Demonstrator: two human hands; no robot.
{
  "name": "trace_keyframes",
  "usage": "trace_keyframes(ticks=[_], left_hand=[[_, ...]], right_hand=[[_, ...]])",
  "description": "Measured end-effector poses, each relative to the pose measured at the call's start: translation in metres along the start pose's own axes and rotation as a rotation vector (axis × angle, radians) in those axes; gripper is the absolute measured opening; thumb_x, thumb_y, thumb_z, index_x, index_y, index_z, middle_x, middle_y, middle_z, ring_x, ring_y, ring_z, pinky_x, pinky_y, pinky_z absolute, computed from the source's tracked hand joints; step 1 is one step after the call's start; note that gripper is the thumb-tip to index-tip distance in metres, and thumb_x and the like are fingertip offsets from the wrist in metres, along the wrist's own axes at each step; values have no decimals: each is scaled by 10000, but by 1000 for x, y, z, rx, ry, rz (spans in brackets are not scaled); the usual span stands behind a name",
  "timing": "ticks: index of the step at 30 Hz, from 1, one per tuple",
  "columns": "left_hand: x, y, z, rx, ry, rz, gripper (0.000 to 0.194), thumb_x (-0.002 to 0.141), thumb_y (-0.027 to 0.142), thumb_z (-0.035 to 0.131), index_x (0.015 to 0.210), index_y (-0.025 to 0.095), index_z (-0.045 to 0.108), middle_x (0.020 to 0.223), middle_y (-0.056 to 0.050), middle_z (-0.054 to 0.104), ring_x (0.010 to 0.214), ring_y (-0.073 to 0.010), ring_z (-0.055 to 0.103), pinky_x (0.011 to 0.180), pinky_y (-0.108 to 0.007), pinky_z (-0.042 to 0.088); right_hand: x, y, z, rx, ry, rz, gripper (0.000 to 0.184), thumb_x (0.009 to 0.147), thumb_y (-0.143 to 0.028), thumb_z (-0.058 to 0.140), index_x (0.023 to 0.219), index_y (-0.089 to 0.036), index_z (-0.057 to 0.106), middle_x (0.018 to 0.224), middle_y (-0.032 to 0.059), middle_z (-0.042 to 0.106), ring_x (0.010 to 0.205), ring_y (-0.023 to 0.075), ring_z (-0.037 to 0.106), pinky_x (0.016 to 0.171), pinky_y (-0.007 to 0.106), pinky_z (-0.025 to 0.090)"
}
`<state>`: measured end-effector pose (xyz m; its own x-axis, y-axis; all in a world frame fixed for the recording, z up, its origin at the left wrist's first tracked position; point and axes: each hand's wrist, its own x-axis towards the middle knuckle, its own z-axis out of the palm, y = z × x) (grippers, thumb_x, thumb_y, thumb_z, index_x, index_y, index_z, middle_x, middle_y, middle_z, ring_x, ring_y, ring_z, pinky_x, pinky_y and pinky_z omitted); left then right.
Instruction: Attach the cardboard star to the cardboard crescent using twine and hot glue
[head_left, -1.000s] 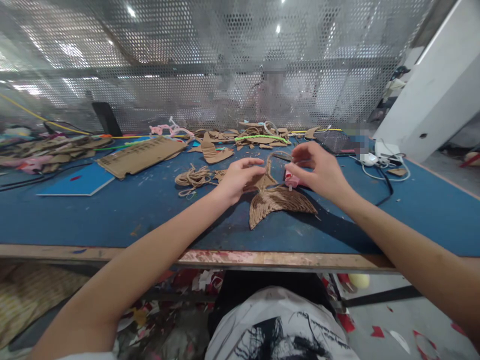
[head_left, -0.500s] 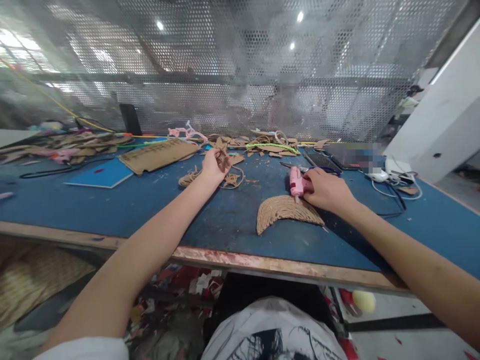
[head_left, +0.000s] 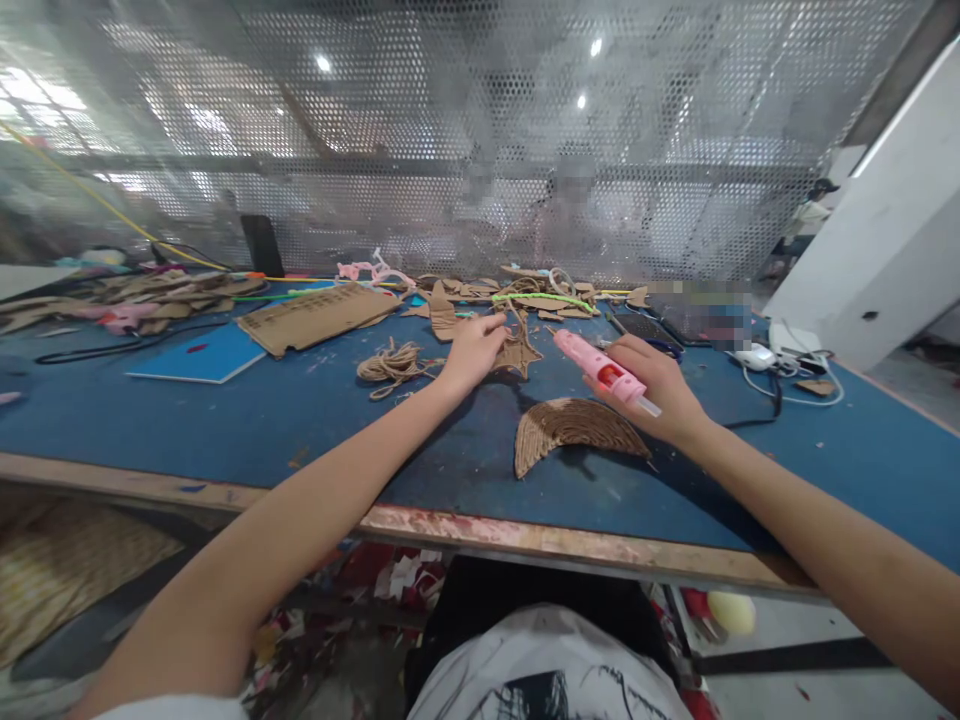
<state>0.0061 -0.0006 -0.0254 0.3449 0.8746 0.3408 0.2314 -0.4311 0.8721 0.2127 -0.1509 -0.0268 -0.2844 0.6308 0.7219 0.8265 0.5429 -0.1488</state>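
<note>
My right hand (head_left: 660, 388) is wrapped round a pink glue gun (head_left: 598, 366), held tilted above the blue table (head_left: 225, 420). Just below it lies a crescent-shaped piece wrapped in brown twine (head_left: 571, 426). My left hand (head_left: 472, 350) pinches a small brown cardboard piece (head_left: 520, 350), lifted a little off the table. A loose coil of twine (head_left: 392, 364) lies to the left of that hand.
Cardboard scraps (head_left: 517, 290) and a green pipe cleaner (head_left: 541, 298) litter the back of the table. A flat corrugated sheet (head_left: 315, 315) and a blue board (head_left: 202, 358) lie at left. Cables and a white charger (head_left: 765, 356) sit at right. A perforated metal screen (head_left: 450, 150) stands behind.
My right hand lifted the glue gun off the crescent piece and tilted it. My left hand moved right, carrying the cardboard piece away from the twine coil toward the gun.
</note>
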Motion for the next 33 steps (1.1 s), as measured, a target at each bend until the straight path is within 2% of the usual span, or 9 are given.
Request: trace_keyframes(ticks=[5,8,11,18,23,27,33], left_hand=[[-15,13,5,-92,-42,-21,430,744,304,566,1117,121,677,765,-36,646,539,-80,437,491,-198,325],[-21,22,7,-167,-41,-78,443,743,280,589,1143,103,665,838,-66,675,553,-72,465,514,-198,367],[-25,27,8,-195,-54,-84,403,748,264,599,1116,116,673,816,-60,682,515,-60,453,503,-197,368],[-26,26,10,-131,-40,35,321,746,242,600,1032,131,696,776,-54,707,542,-88,508,510,-211,381],[-24,25,10,-73,-2,138,276,758,224,602,996,132,708,937,-87,733,751,-141,630,677,-252,481],[-26,28,9,-10,23,200,239,783,201,596,981,133,710,1030,-93,727,889,-164,648,797,-284,497],[-29,35,8,82,32,228,239,813,175,576,1012,131,700,1030,-86,723,906,-158,649,803,-270,498]], right_hand=[[-2,0,-1,-68,-48,-30,183,836,-227,574,720,-213,434,706,-3,415,649,153,430,599,273,355],[-2,1,-1,-83,-85,-3,171,840,-247,565,721,-212,447,707,1,419,650,158,436,594,274,354],[-3,2,-1,-84,-102,42,187,856,-286,549,713,-210,455,714,4,420,640,154,440,586,272,352],[-4,2,-1,-118,-122,66,209,861,-302,535,697,-210,443,706,2,404,638,154,435,579,270,341],[-3,1,-1,-114,-127,67,211,860,-296,534,694,-214,432,704,3,410,634,150,431,580,267,342],[-4,1,-1,-82,-138,68,218,859,-292,533,686,-219,421,678,0,424,638,151,427,593,269,343],[-5,1,0,-81,-165,75,223,853,-288,538,680,-222,413,650,1,442,631,157,423,591,279,331]])
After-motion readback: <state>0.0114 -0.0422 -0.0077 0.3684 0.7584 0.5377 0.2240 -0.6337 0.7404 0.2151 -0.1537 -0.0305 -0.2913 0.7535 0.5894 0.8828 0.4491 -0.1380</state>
